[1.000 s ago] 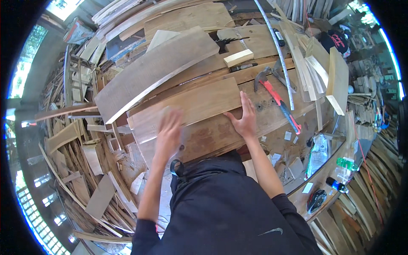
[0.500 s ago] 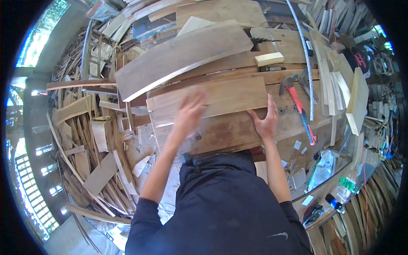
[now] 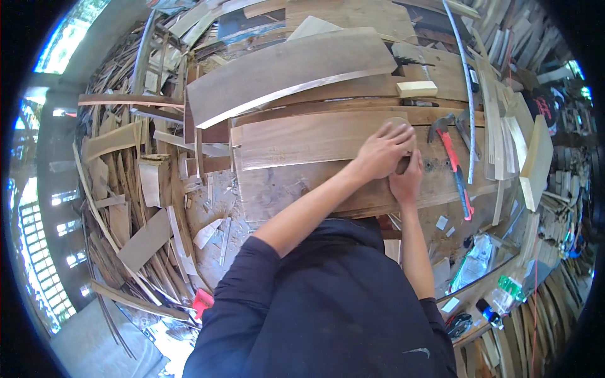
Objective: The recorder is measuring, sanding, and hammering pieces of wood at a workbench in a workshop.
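Note:
A flat wooden board (image 3: 302, 138) lies lengthwise on the wooden work surface (image 3: 283, 189) in front of me. My left hand (image 3: 383, 151) is at the board's right end, its fingers closed over a round brown pad (image 3: 396, 120) pressed on the wood. Only the pad's edge shows around the fingers, so its exact kind is unclear. Just below, my right hand (image 3: 407, 181) rests by the same end of the board, fingers extended and partly covered by the left hand. It appears to hold nothing.
Right of the board lies a hammer (image 3: 450, 157) with a red and blue handle. A larger curved-looking plank (image 3: 290, 72) and a small pale block (image 3: 416, 89) lie beyond. Scrap wood (image 3: 126, 189) is heaped at left. A plastic bottle (image 3: 509, 288) stands at lower right.
My left hand has swept rightward along the board, from its left part to its right end, meeting my right hand. My right hand stays near that end. The view has shifted slightly.

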The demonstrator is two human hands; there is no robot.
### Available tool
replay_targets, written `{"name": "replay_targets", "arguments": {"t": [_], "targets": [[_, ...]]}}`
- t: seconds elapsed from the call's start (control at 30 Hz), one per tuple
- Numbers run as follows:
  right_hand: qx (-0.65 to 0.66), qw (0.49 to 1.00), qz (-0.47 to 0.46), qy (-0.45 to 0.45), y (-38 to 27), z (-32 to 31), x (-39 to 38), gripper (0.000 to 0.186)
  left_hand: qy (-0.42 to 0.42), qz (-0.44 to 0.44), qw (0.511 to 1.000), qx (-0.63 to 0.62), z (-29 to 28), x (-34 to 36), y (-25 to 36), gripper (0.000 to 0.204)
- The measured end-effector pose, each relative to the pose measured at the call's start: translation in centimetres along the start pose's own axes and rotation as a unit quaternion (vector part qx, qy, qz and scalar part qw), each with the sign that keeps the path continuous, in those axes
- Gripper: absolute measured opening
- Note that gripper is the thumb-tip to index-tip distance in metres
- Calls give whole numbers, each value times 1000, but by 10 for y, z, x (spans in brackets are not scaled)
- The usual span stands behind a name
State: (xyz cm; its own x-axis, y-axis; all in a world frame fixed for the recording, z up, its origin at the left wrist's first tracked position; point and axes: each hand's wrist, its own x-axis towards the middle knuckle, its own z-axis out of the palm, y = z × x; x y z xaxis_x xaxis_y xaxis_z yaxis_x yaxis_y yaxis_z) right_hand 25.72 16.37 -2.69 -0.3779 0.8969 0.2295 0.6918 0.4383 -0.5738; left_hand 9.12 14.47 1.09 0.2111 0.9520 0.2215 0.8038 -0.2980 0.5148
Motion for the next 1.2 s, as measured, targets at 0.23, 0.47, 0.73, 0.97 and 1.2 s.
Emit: {"name": "replay_targets", "arguments": {"t": [0.23, 0.47, 0.73, 0.97, 1.2], "targets": [[-9, 1000, 1, 25, 1, -4, -2, 100, -57, -40, 998, -1, -52, -102, -40, 55], [2, 1000, -13, 25, -10, -7, 3, 110, 52, -267, 958, 87, -108, -214, -65, 55], [5, 999, -39, 17, -10, -5, 2, 111, -20, 21, 1000, 7, -21, -47, -12, 57], [8, 1000, -16, 24, -2, -4, -1, 105, -111, 5, 994, 19, -51, -93, -32, 60], [14, 999, -12, 27, -9, -11, 5, 96, -39, -236, 969, 60, -134, -246, -70, 52]]}}
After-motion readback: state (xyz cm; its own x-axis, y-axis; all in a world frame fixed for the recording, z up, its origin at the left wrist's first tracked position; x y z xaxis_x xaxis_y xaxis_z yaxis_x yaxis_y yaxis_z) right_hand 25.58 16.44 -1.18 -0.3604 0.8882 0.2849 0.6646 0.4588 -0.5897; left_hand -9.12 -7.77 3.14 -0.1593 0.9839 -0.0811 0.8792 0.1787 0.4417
